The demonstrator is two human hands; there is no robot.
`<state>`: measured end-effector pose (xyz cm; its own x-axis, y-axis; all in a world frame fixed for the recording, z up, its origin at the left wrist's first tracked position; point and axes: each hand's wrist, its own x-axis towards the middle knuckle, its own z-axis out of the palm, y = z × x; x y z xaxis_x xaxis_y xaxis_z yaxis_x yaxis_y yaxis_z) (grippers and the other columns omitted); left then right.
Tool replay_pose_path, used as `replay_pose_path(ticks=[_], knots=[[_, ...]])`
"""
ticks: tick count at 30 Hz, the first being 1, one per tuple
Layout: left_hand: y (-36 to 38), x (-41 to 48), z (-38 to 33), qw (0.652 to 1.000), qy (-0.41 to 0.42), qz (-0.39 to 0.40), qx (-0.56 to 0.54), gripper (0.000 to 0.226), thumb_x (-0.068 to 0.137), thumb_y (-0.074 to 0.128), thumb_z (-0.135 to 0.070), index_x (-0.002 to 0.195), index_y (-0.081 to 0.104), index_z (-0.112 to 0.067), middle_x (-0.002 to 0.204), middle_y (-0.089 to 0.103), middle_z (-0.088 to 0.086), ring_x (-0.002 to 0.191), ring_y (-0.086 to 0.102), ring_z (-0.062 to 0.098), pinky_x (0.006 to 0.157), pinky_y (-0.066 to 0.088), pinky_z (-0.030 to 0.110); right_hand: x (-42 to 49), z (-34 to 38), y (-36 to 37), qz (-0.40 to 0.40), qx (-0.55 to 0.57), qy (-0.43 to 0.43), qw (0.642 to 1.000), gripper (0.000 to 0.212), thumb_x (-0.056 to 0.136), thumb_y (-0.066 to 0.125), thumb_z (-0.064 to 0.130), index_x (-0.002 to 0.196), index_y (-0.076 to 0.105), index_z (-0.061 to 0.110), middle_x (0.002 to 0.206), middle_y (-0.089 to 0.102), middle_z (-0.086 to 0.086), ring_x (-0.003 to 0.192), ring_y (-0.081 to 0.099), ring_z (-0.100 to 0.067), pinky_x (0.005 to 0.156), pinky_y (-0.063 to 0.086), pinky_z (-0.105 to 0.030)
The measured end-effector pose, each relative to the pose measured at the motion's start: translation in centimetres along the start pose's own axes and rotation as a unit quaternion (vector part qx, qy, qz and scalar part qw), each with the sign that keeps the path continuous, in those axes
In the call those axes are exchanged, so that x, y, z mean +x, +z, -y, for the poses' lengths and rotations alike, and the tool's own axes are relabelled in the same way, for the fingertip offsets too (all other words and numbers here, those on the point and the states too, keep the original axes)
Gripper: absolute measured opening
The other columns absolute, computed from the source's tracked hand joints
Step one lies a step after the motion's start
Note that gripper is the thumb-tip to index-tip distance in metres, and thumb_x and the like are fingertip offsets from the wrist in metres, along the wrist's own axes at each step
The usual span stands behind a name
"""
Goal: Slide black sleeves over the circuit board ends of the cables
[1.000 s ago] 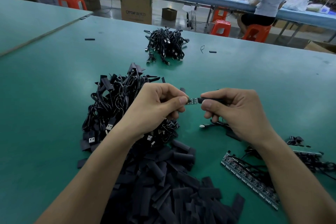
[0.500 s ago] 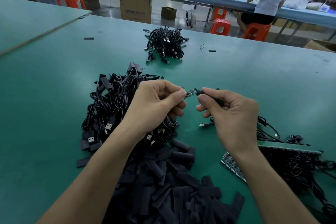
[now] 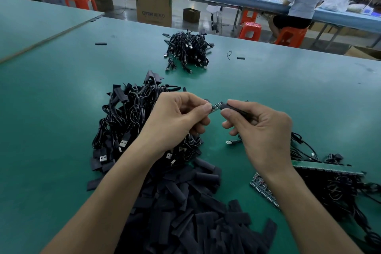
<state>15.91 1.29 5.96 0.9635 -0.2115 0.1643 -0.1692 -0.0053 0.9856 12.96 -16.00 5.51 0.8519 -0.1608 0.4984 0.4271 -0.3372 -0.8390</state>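
Note:
My left hand (image 3: 177, 117) pinches the free end of a small circuit board (image 3: 216, 107) between thumb and forefinger. A black sleeve (image 3: 234, 108) covers the board's other end, and my right hand (image 3: 261, 130) pinches that sleeve. The two hands meet above the green table (image 3: 61, 109). The cable's USB plug (image 3: 229, 142) lies on the table under my right hand. A heap of loose black sleeves (image 3: 185, 212) lies near me between my forearms.
A pile of sleeved cables (image 3: 127, 117) lies under my left hand, and a smaller cable bundle (image 3: 188, 51) sits farther back. Cables with bare boards in strips (image 3: 329, 183) lie at the right. A person (image 3: 305, 0) sits at the far bench.
The hands have risen slightly and stayed together. The sleeve still covers only part of the board, and the bare-board cables at the right have shifted a little.

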Motion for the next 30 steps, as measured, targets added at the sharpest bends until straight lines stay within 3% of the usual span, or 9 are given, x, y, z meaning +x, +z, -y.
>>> replay_pose_path(ticks=[3,8,16,20,23,26,30], knots=[[-0.2,0.0,0.1,1.000,0.004,0.008,0.007,0.005,0.091,0.070,-0.008,0.089,0.073,-0.005,0.064,0.071,0.004,0.050,0.061,0.009,0.050,0.049,0.018,0.4,-0.1,-0.4,0.026,0.005,0.011,1.000,0.016,0.077,0.078,0.029,0.093,0.075,0.030,0.073,0.075,0.010,0.062,0.071,-0.011,0.057,0.054,-0.017],[-0.8,0.1,0.0,0.999,0.013,0.025,0.020,0.004,0.091,0.071,-0.010,0.088,0.074,-0.008,0.065,0.071,0.003,0.050,0.061,0.008,0.050,0.046,0.015,1.5,0.1,-1.3,0.097,0.011,0.005,0.995,0.021,0.081,0.080,0.012,0.092,0.076,0.029,0.074,0.076,0.005,0.061,0.071,-0.014,0.054,0.053,-0.019],[-1.5,0.0,-0.1,0.997,0.000,0.076,0.013,0.006,0.090,0.071,-0.008,0.086,0.074,-0.011,0.067,0.072,0.004,0.054,0.062,0.009,0.054,0.049,0.015,2.7,0.4,-2.1,0.206,0.013,0.011,0.978,0.021,0.076,0.081,0.021,0.094,0.080,0.033,0.079,0.077,0.002,0.064,0.071,-0.016,0.055,0.053,-0.020],[-1.0,0.0,0.0,0.996,-0.006,0.082,-0.019,0.006,0.086,0.073,-0.007,0.088,0.067,-0.007,0.066,0.071,0.005,0.056,0.065,0.013,0.056,0.054,0.021,2.5,0.7,-1.8,0.248,0.023,0.014,0.968,0.025,0.078,0.079,0.016,0.095,0.080,0.033,0.080,0.077,-0.001,0.066,0.072,-0.017,0.056,0.054,-0.021],[-0.7,0.0,0.0,0.997,-0.004,0.066,-0.046,0.019,0.083,0.074,-0.009,0.090,0.057,-0.006,0.062,0.070,0.004,0.054,0.065,0.014,0.054,0.053,0.021,2.3,0.8,-1.5,0.236,0.028,0.000,0.971,0.022,0.079,0.080,0.013,0.095,0.078,0.027,0.078,0.077,0.000,0.066,0.072,-0.017,0.057,0.054,-0.020],[-0.6,0.0,0.0,0.998,0.003,0.059,-0.031,0.030,0.078,0.075,-0.027,0.090,0.058,-0.005,0.068,0.073,0.007,0.057,0.065,0.015,0.056,0.053,0.024,2.2,0.7,-1.5,0.210,0.031,0.002,0.977,0.017,0.080,0.077,0.014,0.094,0.078,0.023,0.077,0.077,0.002,0.065,0.072,-0.016,0.057,0.053,-0.020],[-0.5,0.0,0.3,0.998,0.041,0.018,0.049,0.019,0.085,0.078,-0.022,0.085,0.067,-0.007,0.069,0.073,0.006,0.059,0.068,0.016,0.059,0.056,0.028,2.2,0.3,-1.5,0.180,0.036,0.019,0.983,0.014,0.080,0.078,0.012,0.091,0.079,0.022,0.076,0.077,-0.004,0.064,0.072,-0.021,0.056,0.054,-0.022]])
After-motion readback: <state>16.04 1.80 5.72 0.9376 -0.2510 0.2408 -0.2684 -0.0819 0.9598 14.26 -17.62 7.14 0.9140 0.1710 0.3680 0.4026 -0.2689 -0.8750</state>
